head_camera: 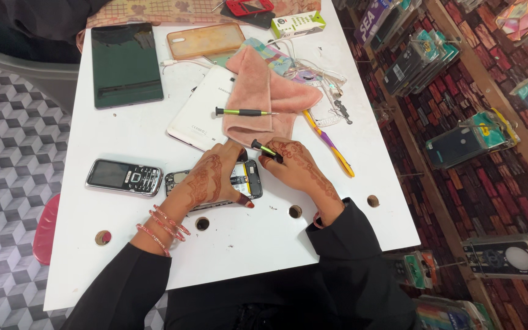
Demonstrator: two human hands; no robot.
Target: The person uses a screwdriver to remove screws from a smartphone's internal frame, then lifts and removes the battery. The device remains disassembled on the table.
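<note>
The left hand (210, 178) lay flat on an opened phone (242, 181) near the front of the white table (123, 256), fingers together and pressing it down. The right hand (300, 171) had its fingers closed around a small screwdriver (266, 150), whose tip seemed to meet the phone's upper edge, though the hand hid that spot. A keypad phone (124, 176) lay just left. Behind were a pink cloth (264, 98) carrying a second screwdriver (242, 112), a white tablet (200, 113) and a toothbrush (328, 143).
</note>
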